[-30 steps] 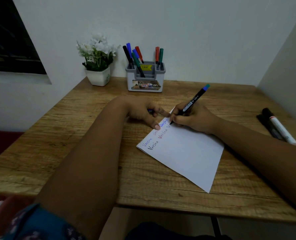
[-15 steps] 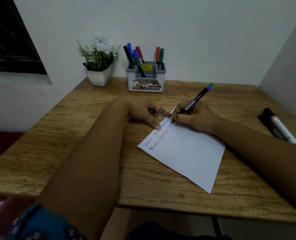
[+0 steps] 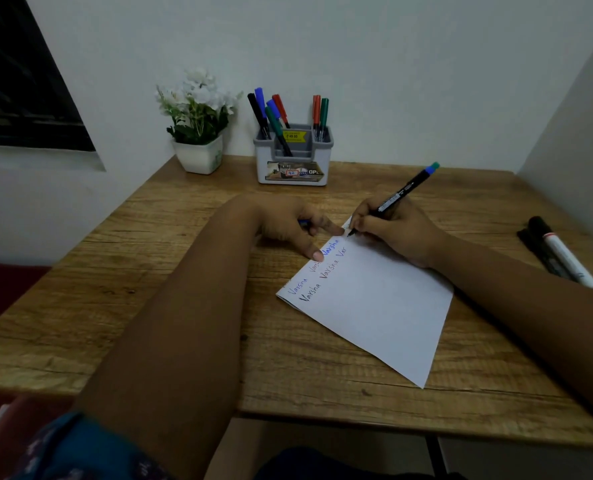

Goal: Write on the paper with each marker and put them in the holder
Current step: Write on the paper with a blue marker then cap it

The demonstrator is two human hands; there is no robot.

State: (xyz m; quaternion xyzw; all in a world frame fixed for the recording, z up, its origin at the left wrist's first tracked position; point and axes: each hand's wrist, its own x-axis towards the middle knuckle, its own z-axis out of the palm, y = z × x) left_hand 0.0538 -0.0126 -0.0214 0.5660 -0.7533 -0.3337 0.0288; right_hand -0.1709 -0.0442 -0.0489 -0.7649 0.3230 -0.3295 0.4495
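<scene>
Gripping a slim black marker [image 3: 397, 195] in a writing pinch, the right hand [image 3: 397, 230] rests its heel on the far edge of the paper [image 3: 374, 303], with the marker's tip touching the sheet at its far corner. The barrel slants up and away toward the back right corner of the tabletop [image 3: 149, 306], ending in a blue-green cap. The paper is a smooth white sheet lying askew on the rough, grainy wood, one corner pointing at the near edge; short handwritten words in blue, red and dark ink run along its left side. The left hand [image 3: 288, 226] lies beside that edge with thumb and forefinger stretched out, both tips pressing the sheet flat. The remaining fingers curl round something small and blue, possibly a cap, though it is too hidden to be sure. At the middle of the back edge stands the holder [image 3: 293, 164], a boxy grey-and-white plastic caddy with rounded corners and a printed label, holding seven capped markers in black, blue, green and red. Left of it, near the back left corner, sits a small square white pot of white flowers [image 3: 198, 116]. Along the right edge lie two thick markers [image 3: 561, 254] side by side, one white-barrelled, one dark.
</scene>
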